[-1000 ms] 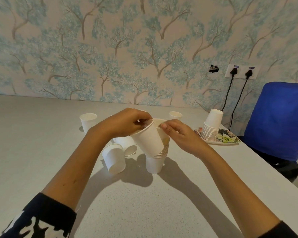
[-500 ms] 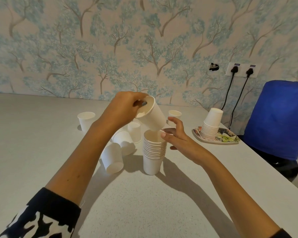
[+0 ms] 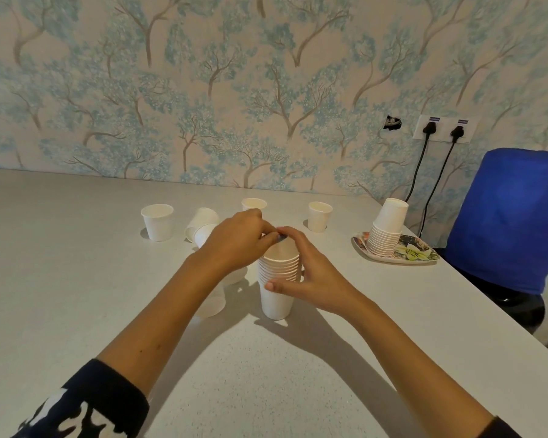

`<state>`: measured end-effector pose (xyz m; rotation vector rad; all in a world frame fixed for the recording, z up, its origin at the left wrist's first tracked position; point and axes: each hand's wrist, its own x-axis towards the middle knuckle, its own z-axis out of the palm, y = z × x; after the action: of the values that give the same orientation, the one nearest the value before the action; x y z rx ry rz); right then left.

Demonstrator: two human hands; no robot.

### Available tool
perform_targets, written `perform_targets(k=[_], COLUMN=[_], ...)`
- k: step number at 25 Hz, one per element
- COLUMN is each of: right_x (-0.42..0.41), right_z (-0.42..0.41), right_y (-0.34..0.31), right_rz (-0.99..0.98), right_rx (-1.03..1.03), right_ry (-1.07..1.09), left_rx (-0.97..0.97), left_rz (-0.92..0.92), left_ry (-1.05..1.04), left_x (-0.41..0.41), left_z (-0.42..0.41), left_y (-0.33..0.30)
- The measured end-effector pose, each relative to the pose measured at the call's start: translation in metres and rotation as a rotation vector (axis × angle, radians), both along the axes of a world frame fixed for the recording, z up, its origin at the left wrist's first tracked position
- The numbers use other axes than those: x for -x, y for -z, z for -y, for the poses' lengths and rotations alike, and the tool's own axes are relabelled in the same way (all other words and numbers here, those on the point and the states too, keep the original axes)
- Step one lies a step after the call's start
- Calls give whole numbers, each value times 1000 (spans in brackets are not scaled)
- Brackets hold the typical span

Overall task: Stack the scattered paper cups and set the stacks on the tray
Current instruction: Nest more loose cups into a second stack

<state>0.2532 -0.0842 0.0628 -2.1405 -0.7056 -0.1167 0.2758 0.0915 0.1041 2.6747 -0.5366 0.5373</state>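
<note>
Both hands on a stack of white paper cups (image 3: 278,279) on the pale speckled table (image 3: 76,279).

The right hand (image 3: 304,273) grips the stack's side; the left hand (image 3: 238,245) pinches its top rim. Loose white cups (image 3: 158,222) lie beyond the left hand; farther right, a second stack (image 3: 388,229) stands on the flowered tray (image 3: 418,252).

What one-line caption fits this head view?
Both hands seat a cup on the upright stack; loose cups remain, another stack on the tray.

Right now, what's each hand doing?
Left hand: fingers pinched at the cup stack's top rim.
Right hand: closed around the stack's side.
</note>
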Motion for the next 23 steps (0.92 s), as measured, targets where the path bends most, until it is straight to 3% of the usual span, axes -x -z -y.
perform_targets(k=[4, 5, 7, 9, 11, 13, 16, 18, 21, 23], right_x=[0, 0, -1, -2, -2, -2, -3, -4, -5, -4], right_z=[-5, -5, -8, -13, -18, -21, -22, -22, -22, -21], right_y=[10, 13, 20, 25, 28, 30, 33, 33, 36, 37], right_rz=[16, 12, 0, 3, 23, 31, 29, 24, 9, -3], right_rx=[-71, -89, -121, -135, -126, -128, -139, -169, -219, -221], right_ry=[116, 146, 191, 222, 251, 267, 268, 256, 241, 272], left_rx=[233, 224, 29, -96, -2, 34, -21, 74, 336, 335], left_rz=[-6, -72, -320, -560, -664, -657, -474, -129, 392, 490], left_ry=[-150, -220, -340, -350, -328, -337, -375, -360, -72, 120], left_x=[-4, -6, -7, -3, 0, 1, 9, 20, 38, 46], left_z=[-39, -52, -73, -83, -85, -87, -92, -90, -61, -35], left_y=[14, 18, 27, 38, 40, 29, -2, -22, -44, -47])
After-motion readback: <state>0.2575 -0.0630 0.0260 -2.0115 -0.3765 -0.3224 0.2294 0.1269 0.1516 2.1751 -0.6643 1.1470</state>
